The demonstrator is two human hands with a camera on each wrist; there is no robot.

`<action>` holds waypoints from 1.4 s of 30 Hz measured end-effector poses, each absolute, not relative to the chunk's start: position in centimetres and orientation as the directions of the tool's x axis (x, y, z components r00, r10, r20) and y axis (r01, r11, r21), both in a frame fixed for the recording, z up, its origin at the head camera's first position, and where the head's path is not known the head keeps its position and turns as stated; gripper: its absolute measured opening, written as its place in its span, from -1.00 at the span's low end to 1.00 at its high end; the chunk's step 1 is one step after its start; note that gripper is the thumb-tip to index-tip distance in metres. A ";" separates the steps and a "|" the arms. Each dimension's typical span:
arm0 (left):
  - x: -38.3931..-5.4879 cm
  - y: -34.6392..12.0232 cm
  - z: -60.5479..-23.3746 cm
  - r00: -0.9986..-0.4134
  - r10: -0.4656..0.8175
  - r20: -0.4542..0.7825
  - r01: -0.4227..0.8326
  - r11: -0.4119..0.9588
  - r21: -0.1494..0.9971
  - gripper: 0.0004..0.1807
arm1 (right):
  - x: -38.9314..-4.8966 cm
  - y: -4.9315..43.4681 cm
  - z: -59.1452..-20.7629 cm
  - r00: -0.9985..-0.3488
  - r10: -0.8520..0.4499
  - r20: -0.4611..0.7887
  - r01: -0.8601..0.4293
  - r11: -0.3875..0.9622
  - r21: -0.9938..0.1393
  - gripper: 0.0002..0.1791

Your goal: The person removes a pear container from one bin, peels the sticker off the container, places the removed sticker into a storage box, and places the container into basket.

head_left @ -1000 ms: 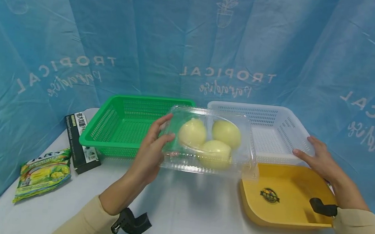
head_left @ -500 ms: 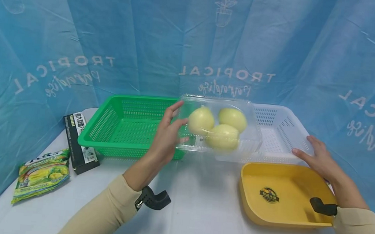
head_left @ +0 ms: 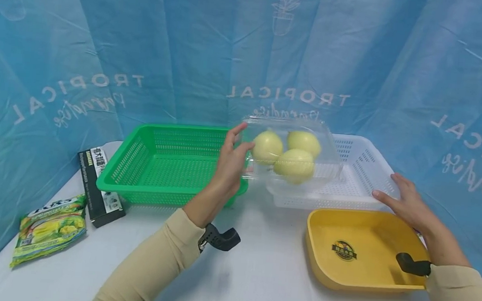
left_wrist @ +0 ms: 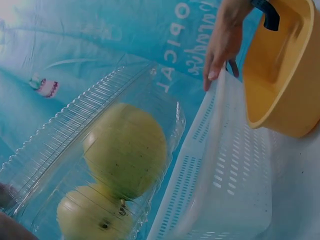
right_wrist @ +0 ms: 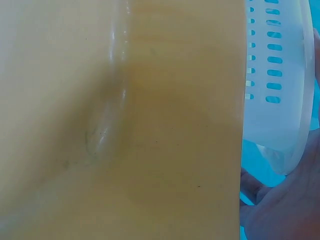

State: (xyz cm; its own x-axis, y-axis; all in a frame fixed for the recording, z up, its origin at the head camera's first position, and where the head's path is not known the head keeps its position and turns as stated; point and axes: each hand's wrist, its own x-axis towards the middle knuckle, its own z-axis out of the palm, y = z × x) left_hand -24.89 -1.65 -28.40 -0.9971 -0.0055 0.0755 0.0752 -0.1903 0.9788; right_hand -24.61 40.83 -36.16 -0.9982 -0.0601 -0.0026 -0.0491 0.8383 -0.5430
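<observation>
In the head view my left hand (head_left: 230, 165) grips the left end of a clear plastic clamshell box (head_left: 328, 163), thumb on its near side. Inside are three round, pale yellow-green fruits (head_left: 303, 143), pear-like in look. The box hangs above the table, between the green basket (head_left: 169, 196) and the white basket (head_left: 364, 172), overlapping the white one's left part. My right hand (head_left: 413, 204) holds the white basket's right front corner, thumb toward the inside, fingers outside. The left wrist view shows the box (left_wrist: 60, 132) tilted beside the white basket (left_wrist: 245, 165); most of my left hand is hidden there.
A yellow tub (head_left: 369, 252) stands in front of the white basket, under my right wrist. On the left lie a black box (head_left: 97, 191) and a green-yellow snack packet (head_left: 49, 230). A blue printed curtain (head_left: 206, 48) hangs behind the white table (head_left: 257, 265).
My left hand has carried the clear box with the fruits up, away and a little right, over the white basket's left side. My right hand stays at the basket's corner.
</observation>
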 end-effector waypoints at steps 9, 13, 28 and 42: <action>-26.7 0.4 -28.9 -0.996 -0.024 0.084 0.086 -0.137 0.987 -0.47 | -24.6 40.6 -36.1 -0.999 -0.053 0.011 -0.051 0.835 -0.548 0.04; -27.3 1.5 -29.2 -0.996 -0.028 0.081 0.084 -0.136 0.987 -0.46 | -24.6 40.7 -36.1 -0.998 -0.054 0.012 -0.051 0.830 -0.555 0.04; -28.8 5.2 -29.9 -0.998 -0.019 0.060 0.061 -0.074 0.995 -0.46 | -24.6 40.5 -35.9 -0.998 -0.055 0.007 -0.049 0.821 -0.569 0.04; -29.6 7.3 -30.9 -0.996 -0.045 0.076 0.076 0.016 0.997 -0.48 | -24.8 40.5 -36.1 -0.998 -0.054 0.045 -0.070 0.812 -0.580 0.03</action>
State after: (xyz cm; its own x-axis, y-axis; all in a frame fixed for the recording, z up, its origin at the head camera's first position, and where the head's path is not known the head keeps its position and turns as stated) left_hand -29.58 7.27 -30.87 -0.9961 -0.0449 0.0764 0.0758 0.0163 0.9970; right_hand -24.76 40.54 -36.11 -0.9975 -0.0544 0.0446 -0.0702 0.8119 -0.5795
